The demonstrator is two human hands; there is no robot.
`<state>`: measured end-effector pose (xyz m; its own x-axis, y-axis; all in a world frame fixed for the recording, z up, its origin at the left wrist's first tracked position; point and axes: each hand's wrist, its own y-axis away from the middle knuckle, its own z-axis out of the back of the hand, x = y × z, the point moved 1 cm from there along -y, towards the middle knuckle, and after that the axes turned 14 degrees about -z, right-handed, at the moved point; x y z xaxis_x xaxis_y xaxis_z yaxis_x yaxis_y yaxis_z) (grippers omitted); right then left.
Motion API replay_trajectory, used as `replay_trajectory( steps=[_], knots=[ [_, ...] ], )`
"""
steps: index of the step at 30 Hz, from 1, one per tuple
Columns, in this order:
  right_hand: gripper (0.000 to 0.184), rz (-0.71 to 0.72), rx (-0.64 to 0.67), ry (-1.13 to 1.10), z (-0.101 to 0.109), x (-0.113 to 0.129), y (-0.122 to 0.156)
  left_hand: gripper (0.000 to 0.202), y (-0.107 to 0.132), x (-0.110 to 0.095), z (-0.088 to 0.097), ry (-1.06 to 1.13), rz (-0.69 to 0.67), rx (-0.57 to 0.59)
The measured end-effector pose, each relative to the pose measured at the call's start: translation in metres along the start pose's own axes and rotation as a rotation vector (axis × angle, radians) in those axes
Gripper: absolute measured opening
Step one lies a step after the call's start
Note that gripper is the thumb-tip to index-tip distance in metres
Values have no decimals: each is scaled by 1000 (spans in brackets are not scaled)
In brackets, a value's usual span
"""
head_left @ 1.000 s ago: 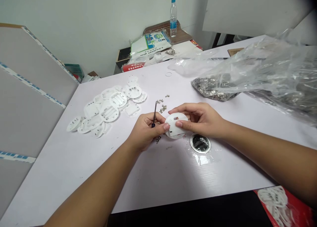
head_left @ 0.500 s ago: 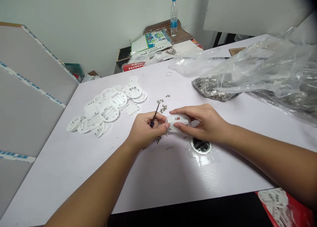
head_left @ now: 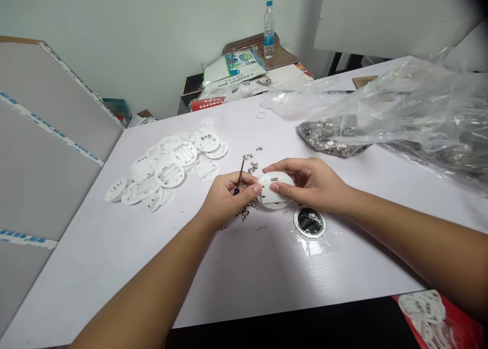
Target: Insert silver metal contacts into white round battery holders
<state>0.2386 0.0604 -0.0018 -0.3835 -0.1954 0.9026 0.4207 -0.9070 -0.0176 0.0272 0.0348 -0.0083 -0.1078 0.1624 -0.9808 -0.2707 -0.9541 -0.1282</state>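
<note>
Between my two hands is a round white plastic cover (head_left: 275,195) with slots in it, its face tilted toward me. My left hand (head_left: 231,199) pinches its left edge, and a thin screwdriver (head_left: 240,175) with a dark handle is tucked in the same hand, shaft pointing up and away. Fingers of my right hand (head_left: 314,186) grip the cover's right side, thumb across its face. Small metal clips (head_left: 248,209) lie under and beside my left hand, with more clips (head_left: 253,167) just beyond it. A black disc with a white rim (head_left: 309,222) lies on clear film below my right hand.
A pile of similar white covers (head_left: 170,173) spreads over the left of the table. Clear plastic bags with metal parts (head_left: 331,138) stand at the right. Behind the table are a water bottle (head_left: 269,31) and packages. A red bag of white parts (head_left: 427,311) sits at the lower right.
The white cover has tilted so that more of its flat face shows toward me. Both hands keep hold of it in nearly the same place, and the screwdriver stays in my left hand.
</note>
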Motion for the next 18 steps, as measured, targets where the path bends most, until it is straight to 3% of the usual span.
replay_trajectory(
  steps=[6, 13, 18],
  knots=[
    [34, 30, -6, 33, -1, 0, 1, 27, 1, 2, 0, 51, 40, -16],
    [33, 124, -27, 154, -5, -2, 3, 29, 3, -2, 2, -131, -15, -28],
    [34, 52, 44, 200, 24, 25, 5, 33, 3, -4, 2, -123, -111, -91]
  ],
)
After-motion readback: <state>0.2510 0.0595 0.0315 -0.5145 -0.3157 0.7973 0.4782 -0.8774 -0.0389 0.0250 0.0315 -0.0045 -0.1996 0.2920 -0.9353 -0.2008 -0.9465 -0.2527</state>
